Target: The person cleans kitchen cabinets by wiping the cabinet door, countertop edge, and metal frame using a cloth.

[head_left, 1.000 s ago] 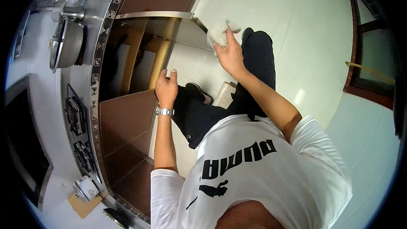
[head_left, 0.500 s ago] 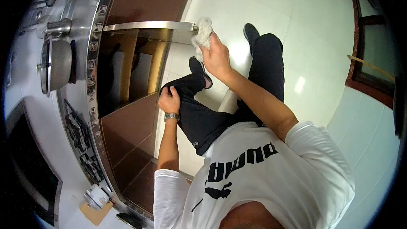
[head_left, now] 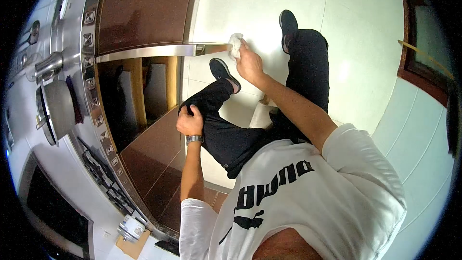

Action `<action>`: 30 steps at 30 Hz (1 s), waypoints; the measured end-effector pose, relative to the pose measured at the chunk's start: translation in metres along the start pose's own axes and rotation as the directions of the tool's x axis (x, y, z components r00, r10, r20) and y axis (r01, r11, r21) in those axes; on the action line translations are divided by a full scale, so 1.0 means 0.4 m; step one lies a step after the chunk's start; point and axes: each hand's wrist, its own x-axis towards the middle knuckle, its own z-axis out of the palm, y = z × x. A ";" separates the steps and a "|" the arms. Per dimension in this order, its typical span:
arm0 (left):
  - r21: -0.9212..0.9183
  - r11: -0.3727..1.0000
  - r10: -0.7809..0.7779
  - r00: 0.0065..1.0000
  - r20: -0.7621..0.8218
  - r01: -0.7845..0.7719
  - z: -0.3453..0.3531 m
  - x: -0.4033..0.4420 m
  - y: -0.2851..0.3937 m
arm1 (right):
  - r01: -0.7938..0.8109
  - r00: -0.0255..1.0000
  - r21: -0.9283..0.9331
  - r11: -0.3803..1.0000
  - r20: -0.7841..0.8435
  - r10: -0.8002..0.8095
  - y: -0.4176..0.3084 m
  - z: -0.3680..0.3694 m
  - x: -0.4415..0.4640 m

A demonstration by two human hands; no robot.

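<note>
A white rag (head_left: 235, 46) is bunched in the fingers of my right hand (head_left: 250, 62). The rag is against the far end of an open cabinet door (head_left: 144, 53), which shows a shiny metal edge. My left hand (head_left: 190, 122), with a metal watch (head_left: 194, 138) on the wrist, rests on my bent left knee. Its thumb is apart from the fingers, which curve over the black trousers (head_left: 240, 139) and are partly hidden. Behind the door, the open cabinet (head_left: 137, 96) shows a dark inside with pale wooden dividers.
On the counter to the left stand a lidded pot (head_left: 60, 108), a metal jug (head_left: 49, 66) and a gas stove (head_left: 103, 173). Brown cabinet fronts (head_left: 142, 9) run below. I sit on a low stool (head_left: 262, 114) over pale floor tiles (head_left: 356, 58). A dark-framed window or door (head_left: 423, 53) is at right.
The view has shifted slightly. My right hand has moved the rag a little along the cabinet door's end, uncovering more of it. The left hand stays on the knee.
</note>
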 end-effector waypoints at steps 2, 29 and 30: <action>0.007 1.000 0.004 1.000 0.018 -0.004 -0.008 -0.004 0.004 | 0.035 0.998 0.068 0.997 -0.047 -0.032 -0.037 -0.026 -0.008; 0.127 0.991 -0.065 0.960 0.271 0.031 -0.035 0.039 0.063 | -0.494 0.869 0.181 0.851 0.080 0.488 0.217 0.276 0.058; 0.134 0.991 -0.066 0.958 0.279 0.029 -0.049 0.046 0.092 | -0.501 0.865 0.181 0.846 0.088 0.494 0.235 0.294 0.063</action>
